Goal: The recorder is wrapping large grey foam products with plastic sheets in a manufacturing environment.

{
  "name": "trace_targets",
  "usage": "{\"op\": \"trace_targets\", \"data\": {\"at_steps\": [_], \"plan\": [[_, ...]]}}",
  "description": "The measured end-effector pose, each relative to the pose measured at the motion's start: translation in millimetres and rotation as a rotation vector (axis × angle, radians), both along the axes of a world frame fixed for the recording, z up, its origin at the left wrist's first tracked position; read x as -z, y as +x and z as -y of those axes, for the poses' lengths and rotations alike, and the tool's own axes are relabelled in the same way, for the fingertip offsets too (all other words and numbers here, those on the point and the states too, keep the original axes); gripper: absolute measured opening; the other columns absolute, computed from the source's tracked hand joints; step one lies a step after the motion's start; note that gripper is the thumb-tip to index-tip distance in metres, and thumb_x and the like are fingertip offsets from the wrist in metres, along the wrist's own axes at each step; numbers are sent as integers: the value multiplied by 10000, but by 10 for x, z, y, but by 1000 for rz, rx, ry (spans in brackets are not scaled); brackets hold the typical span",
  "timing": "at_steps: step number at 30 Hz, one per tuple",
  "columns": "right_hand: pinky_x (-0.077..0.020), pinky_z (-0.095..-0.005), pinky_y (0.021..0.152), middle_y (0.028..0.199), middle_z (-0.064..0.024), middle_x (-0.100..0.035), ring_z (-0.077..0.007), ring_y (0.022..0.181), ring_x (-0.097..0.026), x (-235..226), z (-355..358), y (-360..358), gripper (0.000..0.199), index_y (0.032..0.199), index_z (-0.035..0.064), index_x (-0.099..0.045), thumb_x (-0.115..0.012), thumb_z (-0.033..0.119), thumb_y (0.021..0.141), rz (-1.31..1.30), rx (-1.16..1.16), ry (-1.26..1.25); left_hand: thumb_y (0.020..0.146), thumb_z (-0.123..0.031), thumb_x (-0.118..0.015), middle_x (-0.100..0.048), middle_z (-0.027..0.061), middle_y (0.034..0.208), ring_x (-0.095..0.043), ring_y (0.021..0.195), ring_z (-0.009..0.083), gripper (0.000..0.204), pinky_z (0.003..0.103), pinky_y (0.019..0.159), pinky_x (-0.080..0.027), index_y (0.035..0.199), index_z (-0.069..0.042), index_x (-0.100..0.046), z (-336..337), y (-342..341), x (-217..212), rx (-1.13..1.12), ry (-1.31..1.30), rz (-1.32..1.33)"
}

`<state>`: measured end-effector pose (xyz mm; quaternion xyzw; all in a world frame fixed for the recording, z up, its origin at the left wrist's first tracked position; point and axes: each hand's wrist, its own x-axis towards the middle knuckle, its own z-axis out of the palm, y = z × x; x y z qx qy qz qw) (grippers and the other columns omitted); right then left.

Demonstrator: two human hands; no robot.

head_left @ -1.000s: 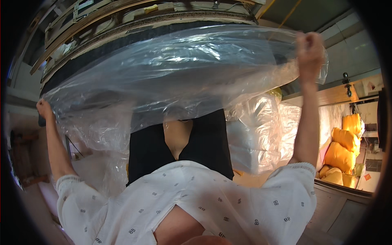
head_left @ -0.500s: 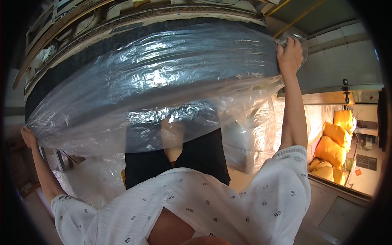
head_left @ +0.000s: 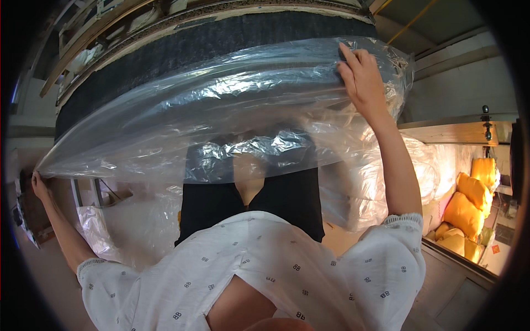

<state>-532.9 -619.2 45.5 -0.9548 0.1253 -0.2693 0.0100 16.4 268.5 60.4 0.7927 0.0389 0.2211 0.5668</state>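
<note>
A wide sheet of clear plastic film stretches between my hands, over the front part of a dark-topped work table and down across my lap. At the far left, my left hand is closed, pinching the gathered corner of the film, out past the table's end. My right hand rests on the film near the table's right end, its index finger and thumb stretched out and apart, the other fingers partly bent. Crumpled film bunches to the right of that hand. The film's near edge hangs slack and shiny over my dark shorts.
Behind the table top runs a long frame with wooden slats. More clear film hangs or lies below, left and right of my legs. At the right stand a wooden ledge and, beyond it, stacked yellow sacks.
My right hand has let go of the bunched film at the right end and shifted left onto the sheet. The film's far edge has come nearer, baring more dark table top.
</note>
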Motion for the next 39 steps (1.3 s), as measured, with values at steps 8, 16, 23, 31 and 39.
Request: {"op": "trace_targets", "data": {"at_steps": [8, 16, 23, 31, 39], "plan": [[-420, -350, 650, 753, -38, -515, -223, 743, -524, 60, 298, 145, 177, 923, 108, -624, -603, 241, 809, 103, 31, -81, 856, -272, -619, -540, 67, 1175, -515, 1076, 182, 456, 303, 928, -408, 1232, -62, -469, -330, -1400, -347, 128, -156, -135], [-395, -207, 726, 836, 28, -538, -75, 798, -490, 115, 1051, 696, 162, 920, 43, -581, -602, 181, 837, -194, -334, 794, 875, -258, -577, -587, 25, 1083, -553, 974, 132, 341, 242, 819, -442, 1171, -89, -551, -769, -1689, -272, 97, 61, -299], [-441, -292, 814, 1065, -107, -585, -191, 943, -570, -636, 1620, 952, 310, 1102, -9, -543, -515, 229, 906, 582, -1, 1222, 845, -178, -573, -613, 81, 1020, -581, 941, 197, 260, 329, 838, -459, 1069, -51, -608, 1520, -739, -238, 45, -561, 99], [-409, -296, 821, 963, -103, -581, -193, 878, -525, 468, 2081, 893, 281, 1028, -28, -544, -527, 221, 899, 363, 138, 526, 836, -254, -564, -648, 69, 878, -586, 861, 139, 249, 255, 739, -440, 959, -46, -625, 2298, 106, 674, 2, 250, 193], [-403, -291, 787, 912, -84, -570, -176, 828, -501, 380, 2039, 1037, 295, 971, -31, -545, -536, 254, 896, 272, 306, 419, 764, -246, -564, -644, 138, 770, -613, 744, 247, 247, 361, 703, -464, 836, -24, -645, 2830, 566, 595, -61, 307, 146]]}}
